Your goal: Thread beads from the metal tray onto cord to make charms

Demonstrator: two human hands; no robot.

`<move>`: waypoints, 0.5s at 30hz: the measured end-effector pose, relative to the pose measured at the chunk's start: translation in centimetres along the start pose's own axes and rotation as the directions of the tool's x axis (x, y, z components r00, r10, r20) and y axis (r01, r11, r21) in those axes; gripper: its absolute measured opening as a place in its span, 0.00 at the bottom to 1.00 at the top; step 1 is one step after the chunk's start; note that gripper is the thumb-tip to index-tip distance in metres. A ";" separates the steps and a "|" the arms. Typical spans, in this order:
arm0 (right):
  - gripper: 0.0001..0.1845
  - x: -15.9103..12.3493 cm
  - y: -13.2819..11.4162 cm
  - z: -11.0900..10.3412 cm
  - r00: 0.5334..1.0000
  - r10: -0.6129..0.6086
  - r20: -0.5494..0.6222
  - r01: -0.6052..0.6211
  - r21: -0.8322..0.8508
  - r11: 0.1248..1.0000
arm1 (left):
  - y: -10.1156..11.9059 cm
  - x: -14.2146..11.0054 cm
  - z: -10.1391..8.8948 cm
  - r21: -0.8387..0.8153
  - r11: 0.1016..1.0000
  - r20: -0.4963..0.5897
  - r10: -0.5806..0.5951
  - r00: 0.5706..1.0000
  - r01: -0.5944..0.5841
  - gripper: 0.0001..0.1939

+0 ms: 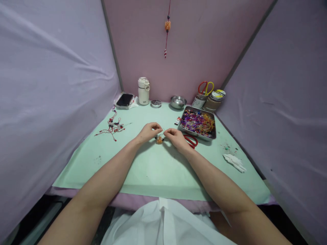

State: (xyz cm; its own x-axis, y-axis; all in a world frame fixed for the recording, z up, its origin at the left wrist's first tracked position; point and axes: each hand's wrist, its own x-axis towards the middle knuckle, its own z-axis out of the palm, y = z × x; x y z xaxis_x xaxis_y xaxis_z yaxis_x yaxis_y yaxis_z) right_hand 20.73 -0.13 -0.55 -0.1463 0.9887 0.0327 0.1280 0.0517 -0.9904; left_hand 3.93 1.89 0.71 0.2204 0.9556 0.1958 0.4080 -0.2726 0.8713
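Nearest me: white garment [163,226] over my lap, up against the surface edge.
Surface [143,173]: pale green cover, pinkish-purple cloth [133,201] showing at the front edge.
L hand [151,132]: thumb + index tip pinched tog. on a thin thread [164,129], just above the surface.
R hand [176,136]: fingertips also pinched on the thread, close to L hand, not touching it.
Orange bead piece [159,140]: on the surface btwn my hands, sm. dark beads at its sides; thread rises from it.
Red-handled scissors [193,142]: just beside R hand, partly hidden by hand + tray.
Metal tray [215,133]: beyond R hand, full of purple/mixed beads [191,119] w/ gold strands [207,123] at its R end.
Btwn tray + ctr: sm. red/white packet [177,120].
Far L: red-cord ornaments [115,127] in a loose heap; phone [125,100] behind.
Back row, L to R: white bottle [143,92], sm. round tin [156,103], steel bowl [178,102], container [198,102] w/ red + yellow handles [205,88], brownish jar [212,104] topped by yellow-label spool [218,94].
Near R edge: crumpled white cloth [234,163].
Overhead: orange bead pendant [167,26] on red cord, in front of pink back wall [138,41].
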 end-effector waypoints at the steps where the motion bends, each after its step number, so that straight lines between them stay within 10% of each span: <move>1: 0.08 0.1 0.1 0.0 1.000 0.002 -0.011 -0.002 0.016 1.000 | 0.0 0.0 0.0 -0.005 1.000 -0.002 -0.002 1.000 0.002 0.08; 15: 0.21 0.3 0.3 0.1 0.991 0.126 0.051 -0.136 0.374 0.918 | -0.2 0.0 0.4 0.002 0.998 -0.023 0.058 0.998 -0.058 0.08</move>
State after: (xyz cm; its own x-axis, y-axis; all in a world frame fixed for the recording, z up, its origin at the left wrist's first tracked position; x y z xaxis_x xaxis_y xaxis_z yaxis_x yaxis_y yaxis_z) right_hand 20.57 0.21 -0.81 -0.1792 0.9788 -0.0994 -0.2292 -0.1398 -0.9633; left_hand 4.21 1.93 0.34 0.2235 0.9405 0.2558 0.3964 -0.3274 0.8577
